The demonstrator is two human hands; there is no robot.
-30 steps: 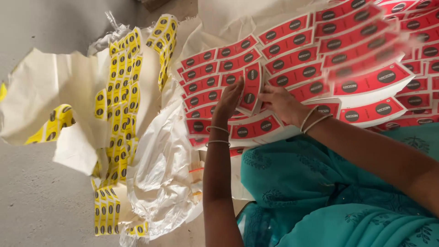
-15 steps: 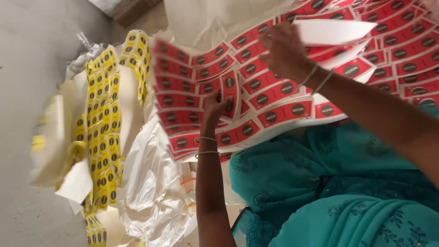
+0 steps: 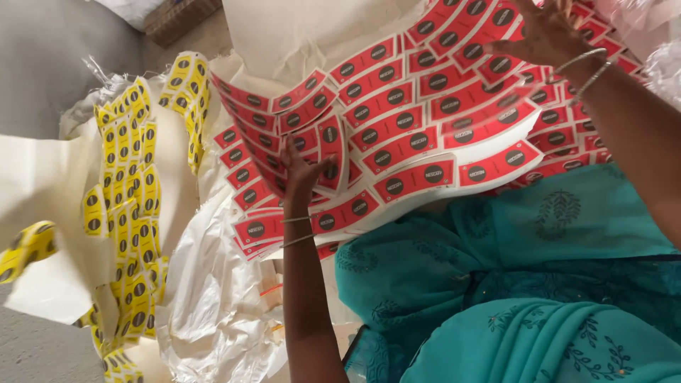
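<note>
The left hand presses into a stack of red label sheets, its fingers curled around the sheets' lower left part, so its grip is closed on them. The right hand lies on the same stack at the upper right, fingers spread flat over the labels; whether the thumb hooks under a sheet is hard to tell from here. The sheets bow across the person's lap, above the teal garment. Thin metal bangles ring the left wrist. To the left, strips of yellow labels lie over white backing paper, with a crumpled white plastic bag just beside them on the grey floor.
</note>
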